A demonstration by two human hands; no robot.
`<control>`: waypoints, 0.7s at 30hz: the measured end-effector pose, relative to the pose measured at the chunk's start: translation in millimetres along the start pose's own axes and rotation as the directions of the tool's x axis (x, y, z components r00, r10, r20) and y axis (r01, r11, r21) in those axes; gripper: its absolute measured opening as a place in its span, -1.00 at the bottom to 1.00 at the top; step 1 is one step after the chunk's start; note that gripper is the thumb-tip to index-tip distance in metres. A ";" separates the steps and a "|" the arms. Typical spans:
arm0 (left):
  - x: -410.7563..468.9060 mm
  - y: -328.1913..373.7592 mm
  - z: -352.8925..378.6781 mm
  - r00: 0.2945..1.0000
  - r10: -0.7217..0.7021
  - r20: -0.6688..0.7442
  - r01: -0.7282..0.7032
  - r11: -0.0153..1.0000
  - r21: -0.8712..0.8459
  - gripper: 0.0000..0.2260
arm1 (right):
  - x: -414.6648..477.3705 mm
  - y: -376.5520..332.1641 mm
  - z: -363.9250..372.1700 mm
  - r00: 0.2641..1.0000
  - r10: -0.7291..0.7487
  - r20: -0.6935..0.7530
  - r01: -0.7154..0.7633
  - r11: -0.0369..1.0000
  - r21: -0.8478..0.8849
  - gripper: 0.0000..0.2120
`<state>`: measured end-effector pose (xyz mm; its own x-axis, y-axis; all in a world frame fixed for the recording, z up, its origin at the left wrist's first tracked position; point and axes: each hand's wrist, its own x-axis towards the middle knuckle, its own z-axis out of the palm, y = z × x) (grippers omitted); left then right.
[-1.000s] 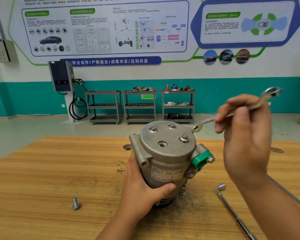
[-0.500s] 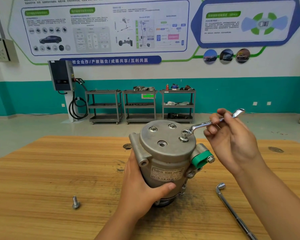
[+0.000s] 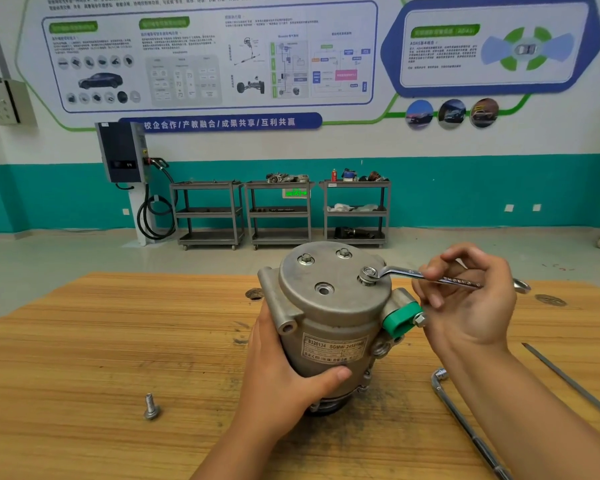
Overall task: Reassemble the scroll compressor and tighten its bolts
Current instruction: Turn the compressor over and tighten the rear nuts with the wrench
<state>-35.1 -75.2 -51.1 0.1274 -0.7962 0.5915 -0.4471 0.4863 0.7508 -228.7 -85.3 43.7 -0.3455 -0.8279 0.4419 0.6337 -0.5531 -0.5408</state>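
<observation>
Two hands work: the right hand (image 3: 471, 306) pinches the wrench (image 3: 430, 277) mid-shank, its ring seated on a bolt (image 3: 368, 274) atop the compressor (image 3: 333, 306), which the left hand (image 3: 284, 372) wraps, upright on the table (image 3: 84, 341). Cast metal, likely heavy, rigid, smooth: best held low around the body.

Your compressor (image 3: 329, 323) stands on end on the table (image 3: 84, 341), a grey metal cylinder with a green cap (image 3: 399, 318) on its right side and a label (image 3: 333, 349) facing you. Two bolts (image 3: 305, 259) sit at the far side of its round top, a third bolt (image 3: 368, 274) wears the wrench (image 3: 430, 277) ring, and the near hole (image 3: 324, 289) looks empty. A loose bolt (image 3: 151, 407) stands head-down to the left, well apart.
</observation>
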 end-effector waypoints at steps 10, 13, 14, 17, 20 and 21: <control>-0.7 0.3 1.1 1.000 -0.006 -0.004 0.006 1.000 -0.011 0.12 | -22.6 11.4 7.4 0.864 -0.390 0.319 0.466 0.859 -0.212 -0.77; 0.3 0.3 0.6 1.000 0.003 -0.007 -0.003 1.000 -0.006 0.12 | -30.2 17.7 5.7 0.708 -0.459 0.536 0.662 0.695 -0.279 -0.78; 0.6 0.3 0.2 1.000 0.007 -0.006 -0.007 1.000 -0.009 0.11 | -31.3 19.5 4.3 0.649 -0.468 0.599 0.728 0.612 -0.310 -0.80; 0.7 0.8 0.0 1.000 0.009 0.002 -0.009 1.000 -0.025 0.08 | -30.6 21.4 1.3 0.491 -0.481 0.726 0.867 0.353 -0.353 -0.87; 0.0 0.4 0.0 1.000 -0.004 0.000 0.004 1.000 -0.023 0.08 | -27.9 19.1 2.2 0.339 -0.440 0.831 0.939 0.100 -0.330 -0.91; -0.1 0.4 -0.2 1.000 -0.010 0.002 0.010 1.000 -0.023 0.07 | -27.9 17.9 3.8 0.301 -0.407 0.862 0.947 0.020 -0.321 -0.92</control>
<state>-35.1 -74.7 -50.7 0.1299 -0.8017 0.5835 -0.4258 0.4863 0.7630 -205.1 -71.7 24.4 0.2351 0.0559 0.9704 -0.5365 -0.8250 0.1775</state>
